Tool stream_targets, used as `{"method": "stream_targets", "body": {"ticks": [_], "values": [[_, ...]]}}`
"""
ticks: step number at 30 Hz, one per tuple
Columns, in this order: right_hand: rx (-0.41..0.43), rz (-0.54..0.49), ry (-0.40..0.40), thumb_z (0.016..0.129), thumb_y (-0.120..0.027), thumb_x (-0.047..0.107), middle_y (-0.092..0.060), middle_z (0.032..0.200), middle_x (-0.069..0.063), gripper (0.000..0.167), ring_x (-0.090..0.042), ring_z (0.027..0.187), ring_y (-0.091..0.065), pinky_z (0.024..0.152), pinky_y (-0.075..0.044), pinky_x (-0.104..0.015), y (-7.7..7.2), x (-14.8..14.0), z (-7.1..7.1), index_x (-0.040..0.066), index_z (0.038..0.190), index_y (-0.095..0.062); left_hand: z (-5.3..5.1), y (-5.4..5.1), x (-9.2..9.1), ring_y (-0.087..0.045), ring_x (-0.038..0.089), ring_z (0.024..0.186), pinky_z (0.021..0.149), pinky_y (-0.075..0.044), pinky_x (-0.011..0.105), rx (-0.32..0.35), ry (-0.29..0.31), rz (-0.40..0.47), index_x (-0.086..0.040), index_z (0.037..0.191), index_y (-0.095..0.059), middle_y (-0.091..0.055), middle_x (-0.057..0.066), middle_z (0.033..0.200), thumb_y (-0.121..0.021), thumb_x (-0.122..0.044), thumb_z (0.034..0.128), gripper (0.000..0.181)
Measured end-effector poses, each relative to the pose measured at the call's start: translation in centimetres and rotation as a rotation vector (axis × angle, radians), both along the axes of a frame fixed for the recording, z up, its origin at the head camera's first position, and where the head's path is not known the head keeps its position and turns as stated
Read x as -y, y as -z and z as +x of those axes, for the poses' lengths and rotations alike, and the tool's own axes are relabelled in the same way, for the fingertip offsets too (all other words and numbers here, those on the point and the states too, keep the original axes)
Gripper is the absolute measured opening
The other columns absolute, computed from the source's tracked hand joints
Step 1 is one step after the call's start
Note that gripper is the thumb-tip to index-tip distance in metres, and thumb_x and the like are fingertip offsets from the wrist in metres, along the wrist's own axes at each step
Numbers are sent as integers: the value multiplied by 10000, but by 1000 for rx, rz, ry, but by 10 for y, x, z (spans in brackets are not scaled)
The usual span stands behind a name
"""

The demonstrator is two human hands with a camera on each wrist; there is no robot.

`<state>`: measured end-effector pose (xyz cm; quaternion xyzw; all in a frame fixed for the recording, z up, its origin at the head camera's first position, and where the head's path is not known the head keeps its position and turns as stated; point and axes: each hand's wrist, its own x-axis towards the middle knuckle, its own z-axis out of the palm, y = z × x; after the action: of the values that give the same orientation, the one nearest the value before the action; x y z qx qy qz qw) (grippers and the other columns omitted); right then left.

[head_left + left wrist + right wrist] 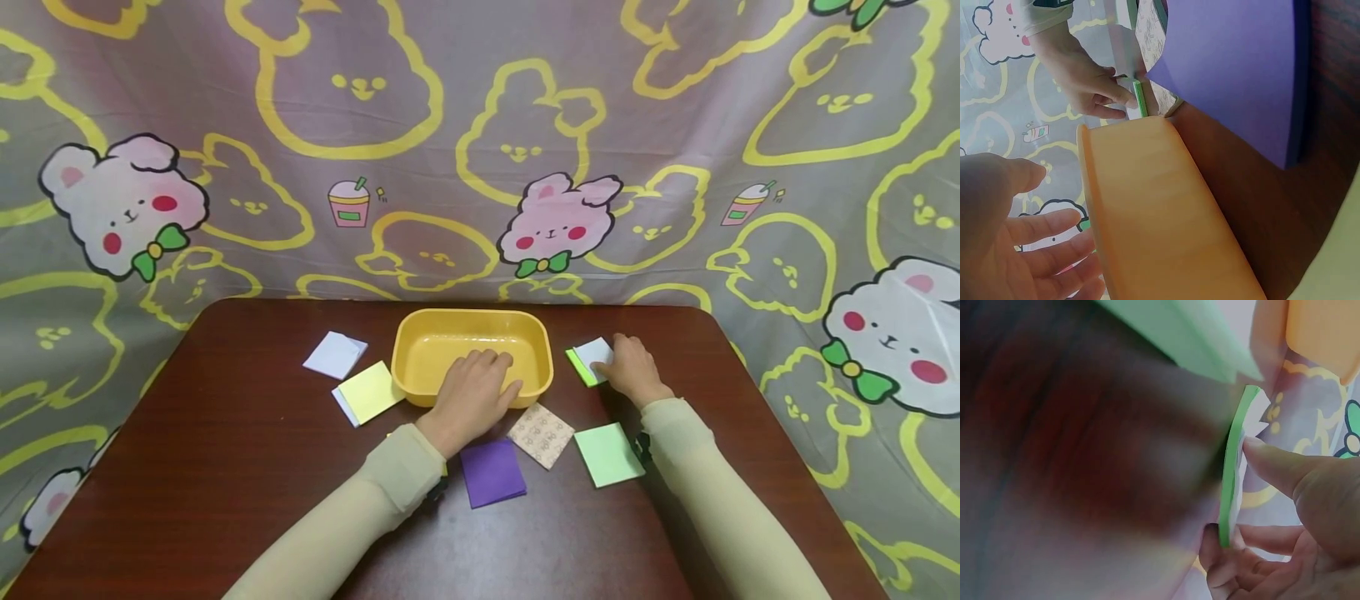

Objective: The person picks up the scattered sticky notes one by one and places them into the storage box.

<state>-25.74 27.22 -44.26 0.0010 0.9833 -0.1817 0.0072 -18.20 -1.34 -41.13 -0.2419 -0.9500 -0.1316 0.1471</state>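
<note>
My left hand (468, 393) hovers over the front rim of a yellow plastic basin (408, 337), its fingers loosely extended and holding nothing. In the left wrist view those fingers (1054, 250) lie beside the basin wall (1147, 206). To the right of the basin, my right hand (636, 369) grips a small stack of a white notepad (594, 354) on a bright green one (585, 368). The right wrist view shows the thumb (1272, 464) on the white top and curled fingers at the edge of the green pad (1229, 481).
In front of the basin lie a patterned beige pad (542, 435), a purple pad (492, 473) and a light green pad (609, 454). Left of it are a pale yellow pad (369, 392) and a white pad (335, 354). A printed curtain (450, 167) hangs behind the table (225, 433).
</note>
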Motion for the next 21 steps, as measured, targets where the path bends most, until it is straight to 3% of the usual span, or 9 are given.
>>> {"method": "stream_targets", "body": {"ticks": [11, 21], "values": [[-16, -79, -5, 855, -779, 182, -675, 1067, -295, 487, -392, 888, -627, 779, -511, -518, -9, 2, -1, -112, 1203, -608, 2, -4, 1, -670, 271, 959, 793, -535, 414, 0, -3, 2, -88, 1183, -672, -719, 80, 1071, -626, -387, 988, 360], [-32, -132, -35, 881, -760, 147, -664, 1166, -289, 473, -392, 941, -625, 820, -499, -519, -12, 6, 1, -84, 1255, -583, 2, -2, 1, -667, 264, 962, 795, -534, 407, 4, -2, 3, -90, 1187, -671, -718, 76, 1078, -622, -385, 991, 358]]}}
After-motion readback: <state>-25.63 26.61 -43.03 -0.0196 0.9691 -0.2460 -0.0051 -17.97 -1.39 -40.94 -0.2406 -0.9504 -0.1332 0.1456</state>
